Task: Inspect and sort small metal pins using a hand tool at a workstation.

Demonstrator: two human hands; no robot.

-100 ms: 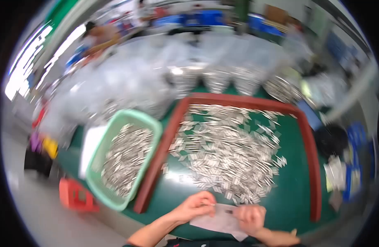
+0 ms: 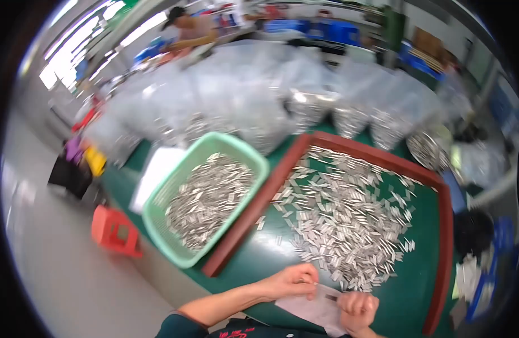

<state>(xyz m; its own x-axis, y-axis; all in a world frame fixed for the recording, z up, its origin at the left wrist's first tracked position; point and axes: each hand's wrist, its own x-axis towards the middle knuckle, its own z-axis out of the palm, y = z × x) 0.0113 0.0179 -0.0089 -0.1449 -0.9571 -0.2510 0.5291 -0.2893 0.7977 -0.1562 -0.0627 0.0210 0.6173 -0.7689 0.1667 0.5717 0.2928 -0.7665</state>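
Observation:
My left hand [image 2: 296, 283] is closed in a pinch near the table's front edge. A small shiny bit shows at its fingertips, too blurred to name. My right hand [image 2: 358, 308] is curled shut at the right end of a thin white sheet [image 2: 307, 307], paper or cloth, which lies between both hands. A small dark mark sits on the sheet close to the right fingers. Just beyond the hands spreads a loose heap of small flat silvery metal pieces [image 2: 349, 231] on the green table [image 2: 251, 253].
A red-brown frame [image 2: 446, 248] borders the heap on three sides. To its left stands a mint-green basket [image 2: 183, 260] full of similar pieces. Clear plastic bags [image 2: 242, 84] of metal parts line the back. A red stool [image 2: 116, 231] is on the floor. Another person [image 2: 192, 31] sits far left.
The whole view has swung and tilted, so the basket, frame and heap appear farther right. Both hands keep about the same pose at the white sheet.

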